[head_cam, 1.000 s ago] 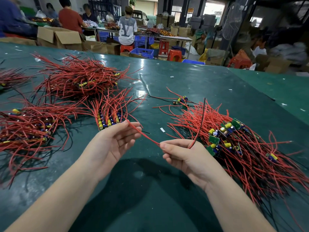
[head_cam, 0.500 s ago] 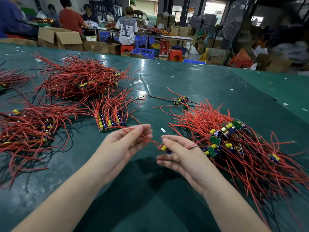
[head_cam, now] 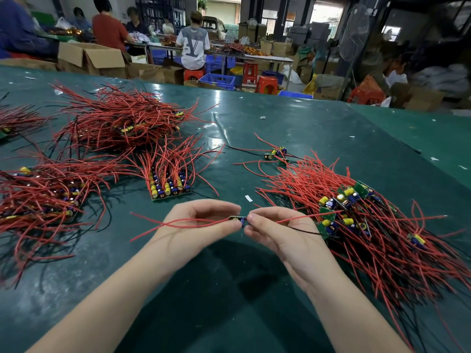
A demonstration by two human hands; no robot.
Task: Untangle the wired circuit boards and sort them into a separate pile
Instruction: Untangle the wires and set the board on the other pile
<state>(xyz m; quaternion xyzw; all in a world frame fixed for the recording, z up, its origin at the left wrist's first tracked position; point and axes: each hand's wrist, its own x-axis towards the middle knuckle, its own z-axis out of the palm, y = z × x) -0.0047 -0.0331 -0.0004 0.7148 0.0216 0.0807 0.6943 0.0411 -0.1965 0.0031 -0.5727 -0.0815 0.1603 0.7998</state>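
1. Far left on the green table [head_cam: 254,289]: a flattened heap of red-wired boards [head_cam: 43,197], well apart from both hands.
2. Behind it, toward the far edge: a larger mound of red wires [head_cam: 119,121], yellow parts just showing inside.
3. Left of centre: the neat sorted pile [head_cam: 169,186], boards stacked side by side, capacitors toward the viewer, wires fanning away. Lies up and slightly left of the left hand, near but not touching.
4. Left hand [head_cam: 196,228]: palm up, fingers curled, thumb and fingertips pinching the left end of the small circuit board [head_cam: 238,219]. Two red wires [head_cam: 178,222] trailing leftward across the palm and past the wrist.
5. Held board: raised just above the table between the two hands, long axis running left to right, roughly level.
6. Right hand [head_cam: 277,233]: fingers curled, pinching the board's right end, with a red and a black lead [head_cam: 303,229] running rightward from the grip toward the tangle.
7. Right: the unsorted tangle [head_cam: 356,225], green boards and yellow capacitors poking out, wire ends spread toward the lower right. A few stray boards [head_cam: 276,155] just beyond its far edge.
8. Judgement: right-side leads seemingly still reaching the tangle, so freeing them probably comes first; then a short carry up-left to the sorted pile, left hand the nearer one.
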